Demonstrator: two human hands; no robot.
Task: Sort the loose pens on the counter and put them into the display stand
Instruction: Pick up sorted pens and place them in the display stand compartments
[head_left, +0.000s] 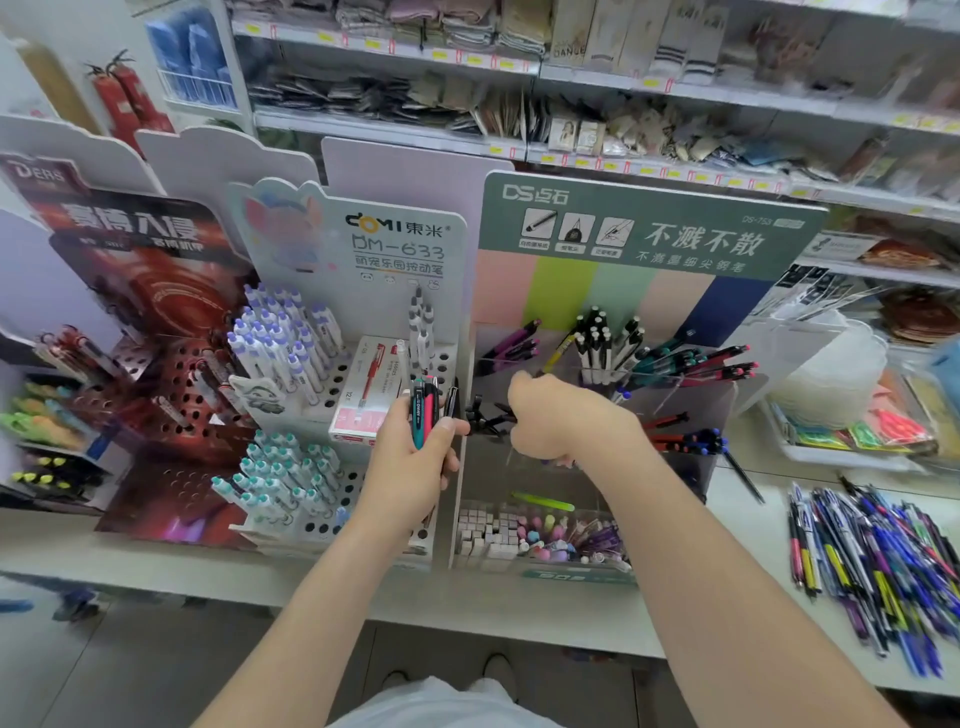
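My left hand (415, 462) grips a small bunch of pens (427, 410), teal, pink and black, upright in front of the white display stand (363, 244). To its right, my right hand (550, 415) is curled around black pens (485, 415) at the left compartment of the clear, green-headed display stand (644, 228). That stand holds purple, white, teal and red pens in its upper compartments. A large heap of loose pens (878, 561), mostly blue and black, lies on the counter at the right.
A dark red display stand (156, 291) with holes stands at the left. A clear box of erasers and small items (540, 530) sits below my right hand. A tray of coloured goods (862, 426) is at the right. Shelves of goods rise behind.
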